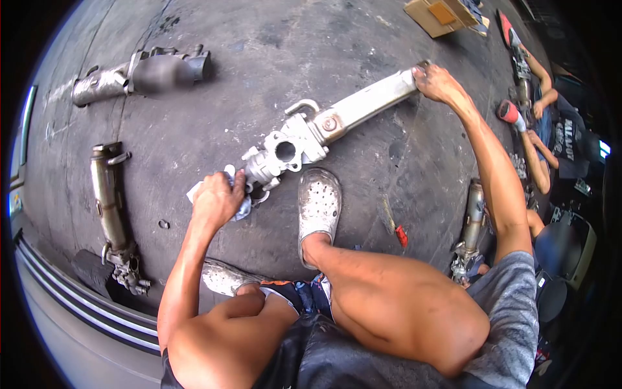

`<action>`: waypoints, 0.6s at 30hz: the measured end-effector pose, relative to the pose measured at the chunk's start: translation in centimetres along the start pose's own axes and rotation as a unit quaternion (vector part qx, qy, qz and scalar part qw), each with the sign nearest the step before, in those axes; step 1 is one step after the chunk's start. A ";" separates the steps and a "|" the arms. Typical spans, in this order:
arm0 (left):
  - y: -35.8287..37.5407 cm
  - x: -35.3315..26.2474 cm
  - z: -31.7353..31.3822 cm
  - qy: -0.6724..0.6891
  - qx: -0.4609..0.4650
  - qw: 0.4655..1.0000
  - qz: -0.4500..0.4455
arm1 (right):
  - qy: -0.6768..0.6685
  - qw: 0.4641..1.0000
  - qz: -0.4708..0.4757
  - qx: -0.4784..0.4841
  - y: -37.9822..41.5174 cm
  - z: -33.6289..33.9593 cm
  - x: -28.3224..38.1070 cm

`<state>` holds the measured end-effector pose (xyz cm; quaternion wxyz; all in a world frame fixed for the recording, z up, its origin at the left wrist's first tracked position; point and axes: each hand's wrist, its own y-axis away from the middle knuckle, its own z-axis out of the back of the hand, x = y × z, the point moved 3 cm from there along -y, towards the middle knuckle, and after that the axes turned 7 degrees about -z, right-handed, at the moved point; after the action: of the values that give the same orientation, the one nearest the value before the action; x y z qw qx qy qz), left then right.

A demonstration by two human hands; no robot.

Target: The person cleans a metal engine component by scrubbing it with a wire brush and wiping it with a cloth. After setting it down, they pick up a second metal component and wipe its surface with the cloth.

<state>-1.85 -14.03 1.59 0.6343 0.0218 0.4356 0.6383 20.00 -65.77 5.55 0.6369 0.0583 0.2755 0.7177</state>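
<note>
A silvery EGR cooler (369, 109) with a cast valve housing at its lower left end slants across the view in front of me. My right hand (437, 84) grips its upper right end, fingers curled around the flange. At the opposite end, my left hand (219, 198) is closed on a white-blue rag (243, 209), pressed against the cast housing. Part of the rag is hidden beneath the fingers. A round port in the housing faces up toward me.
Other metal coolers lie on the dark floor: one (139, 76) at upper left, one (111, 201) at left and one (475, 211) at right. A red-handled brush (400, 235) lies near my foot. A cardboard box (440, 16) stands at the top. Other people work at right.
</note>
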 end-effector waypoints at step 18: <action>0.5 0.2 0.6 -0.062 -0.027 0.998 0.003 | 0.394 0.864 0.094 0.300 0.2 17.4 12.6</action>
<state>-1.96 -13.40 2.15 0.6586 0.0450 0.3779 0.6491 25.11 -48.24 16.87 0.3569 -0.0156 0.6988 0.6198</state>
